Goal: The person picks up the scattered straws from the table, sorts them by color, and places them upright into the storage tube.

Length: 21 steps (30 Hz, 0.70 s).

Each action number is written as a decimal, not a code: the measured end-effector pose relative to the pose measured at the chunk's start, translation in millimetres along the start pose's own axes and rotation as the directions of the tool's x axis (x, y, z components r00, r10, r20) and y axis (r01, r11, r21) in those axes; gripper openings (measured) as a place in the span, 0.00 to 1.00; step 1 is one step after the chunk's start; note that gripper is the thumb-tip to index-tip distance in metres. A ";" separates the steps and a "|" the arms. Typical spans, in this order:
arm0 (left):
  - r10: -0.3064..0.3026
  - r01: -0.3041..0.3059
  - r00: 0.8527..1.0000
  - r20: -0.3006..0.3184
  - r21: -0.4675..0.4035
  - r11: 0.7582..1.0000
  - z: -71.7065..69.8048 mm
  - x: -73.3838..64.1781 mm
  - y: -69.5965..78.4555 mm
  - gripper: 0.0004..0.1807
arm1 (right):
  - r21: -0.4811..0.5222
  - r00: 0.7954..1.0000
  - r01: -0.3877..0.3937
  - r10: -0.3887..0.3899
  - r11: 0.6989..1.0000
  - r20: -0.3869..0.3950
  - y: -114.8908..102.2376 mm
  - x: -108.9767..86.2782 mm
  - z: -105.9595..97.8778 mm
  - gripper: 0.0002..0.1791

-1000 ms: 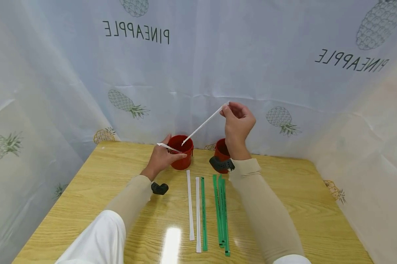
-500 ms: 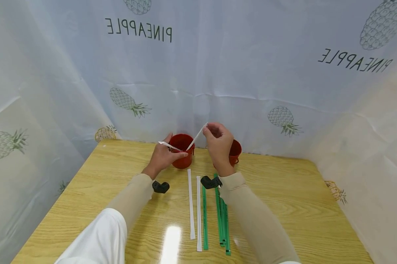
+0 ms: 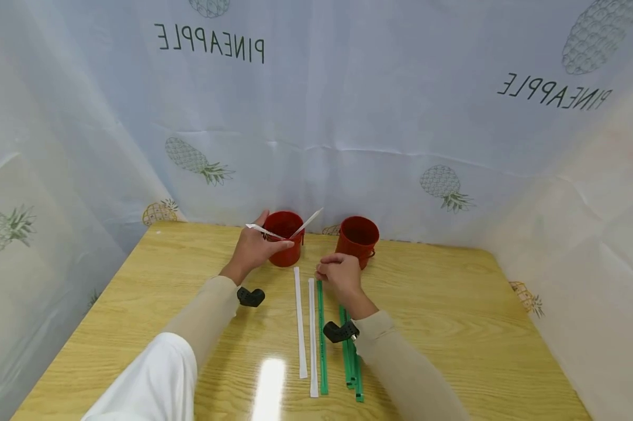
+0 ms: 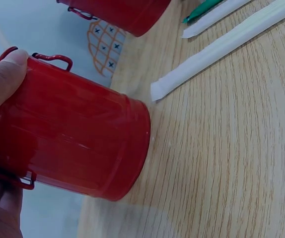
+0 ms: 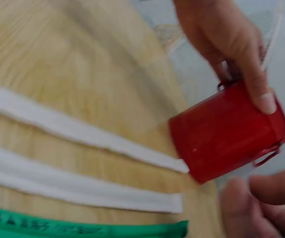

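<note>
Tipping could befall the round red metal bucket (image 3: pixel 286 257) if the left hand (image 3: pixel 255 245) gripping it jerks; the right hand (image 3: pixel 344 275), blurred up close, seems released.

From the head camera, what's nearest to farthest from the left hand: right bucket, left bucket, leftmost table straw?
1. Left bucket: held in the left hand.
2. Leftmost table straw: on that hand's right side.
3. Right bucket: farther right, beyond the right hand.

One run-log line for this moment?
left grip: holding left red bucket; bucket: two white straws leaning out; right grip: nothing visibly held, near lone green straw; table: two more white straws, bunched green straws
</note>
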<state>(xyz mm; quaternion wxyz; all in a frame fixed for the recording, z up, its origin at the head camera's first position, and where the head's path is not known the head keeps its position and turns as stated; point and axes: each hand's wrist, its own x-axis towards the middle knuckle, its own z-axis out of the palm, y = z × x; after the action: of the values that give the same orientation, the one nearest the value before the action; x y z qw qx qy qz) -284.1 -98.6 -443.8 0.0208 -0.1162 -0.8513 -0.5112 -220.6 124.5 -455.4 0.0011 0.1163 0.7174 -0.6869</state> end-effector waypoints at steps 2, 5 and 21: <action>-0.008 0.008 1.000 -0.002 -0.005 1.000 -0.5 0.0 1.0 0.59 | -0.091 0.998 -0.040 0.045 0.995 0.048 9.6 0.9 -0.5 0.09; -0.014 0.014 1.000 -0.001 -0.011 1.000 -0.8 -0.4 2.0 0.59 | -0.231 0.994 -0.038 0.061 0.972 0.093 17.2 -0.3 0.0 0.06; 0.010 -0.010 1.000 0.008 0.020 1.000 -1.0 -1.6 2.6 0.58 | -0.776 0.981 0.190 -0.136 0.601 0.135 11.1 2.4 25.8 0.27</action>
<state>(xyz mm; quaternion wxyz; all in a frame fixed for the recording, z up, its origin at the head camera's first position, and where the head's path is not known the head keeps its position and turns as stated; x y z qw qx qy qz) -282.0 -98.6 -441.3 0.0212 -0.1224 -0.8559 -0.5021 -225.2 99.8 -468.1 0.0112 0.0169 0.9524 -0.3041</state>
